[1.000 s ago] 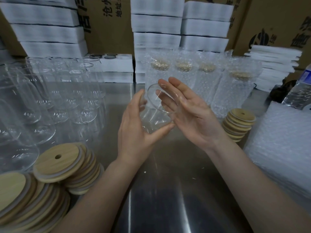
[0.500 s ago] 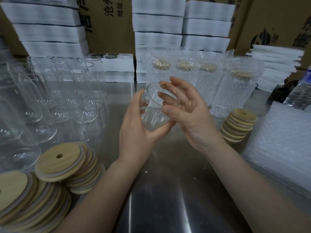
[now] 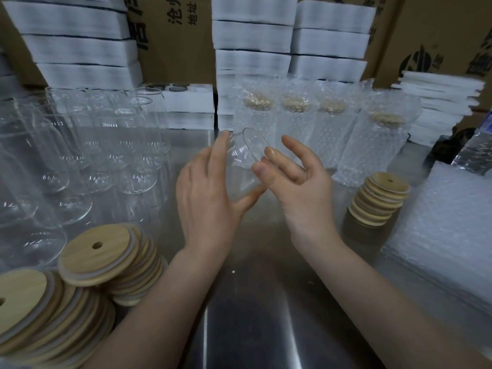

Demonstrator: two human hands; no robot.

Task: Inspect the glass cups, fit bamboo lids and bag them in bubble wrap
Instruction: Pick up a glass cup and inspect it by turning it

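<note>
Inspection looks to be the step in hand: the glass cup (image 3: pixel 243 162) is held tilted above the steel table (image 3: pixel 253 302), just above the centre of view. Its mouth is turned toward the right hand (image 3: pixel 298 182), and it has no lid and no wrap. The left hand (image 3: pixel 205 193) curls round its body, thumb beneath and fingers behind. The right hand meets the rim, thumb and forefinger pinching it lightly while the other fingers stand spread. At 1 o'clock four wrapped cups (image 3: pixel 330 129) stand in a row, each lidded inside its bubble wrap, so I count those finished. From 9 to 10 o'clock a crowd of bare cups (image 3: pixel 106 145) stands unlidded, so most of the work seems to lie ahead. Bamboo lids (image 3: pixel 106 251) are heaped at 8 o'clock, a smaller lid stack (image 3: pixel 378 198) sits at 3 o'clock, and bubble-wrap bags (image 3: pixel 439 230) lie piled at 4 o'clock. This cup has its lid and bag to come.
</note>
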